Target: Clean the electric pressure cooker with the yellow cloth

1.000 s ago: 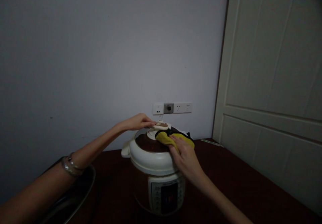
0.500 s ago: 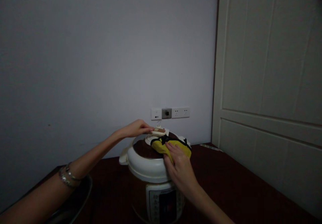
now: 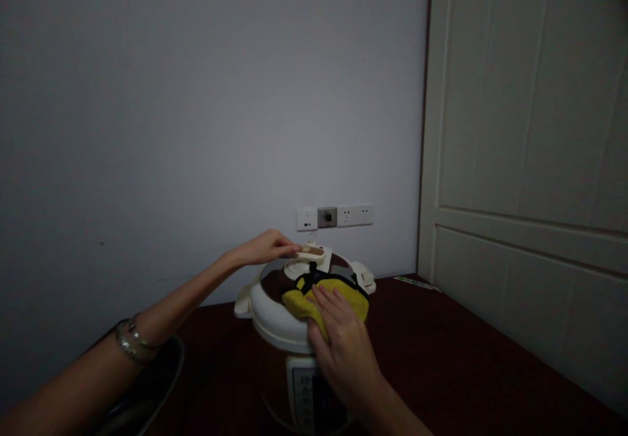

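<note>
A white and brown electric pressure cooker [image 3: 272, 315] stands on a dark red table [image 3: 441, 357]. My left hand [image 3: 265, 248] reaches over from the left, its fingers closed on the cooker's lid handle [image 3: 310, 253]. My right hand [image 3: 341, 344] lies flat with fingers stretched out on a yellow cloth with black trim [image 3: 294, 300], pressing it against the front of the lid. Silver bangles [image 3: 131, 338] sit on my left wrist.
A metal basin [image 3: 157, 384] sits at the lower left under my forearm. Wall sockets [image 3: 334, 216] are behind the cooker, with a plug in one. A white panelled door [image 3: 530, 161] fills the right side. A thin strip [image 3: 415, 283] lies by the door's foot.
My right hand has slid the yellow cloth toward the front of the lid, nearer to me. My left hand has stayed on the lid handle. The camera shifted slightly.
</note>
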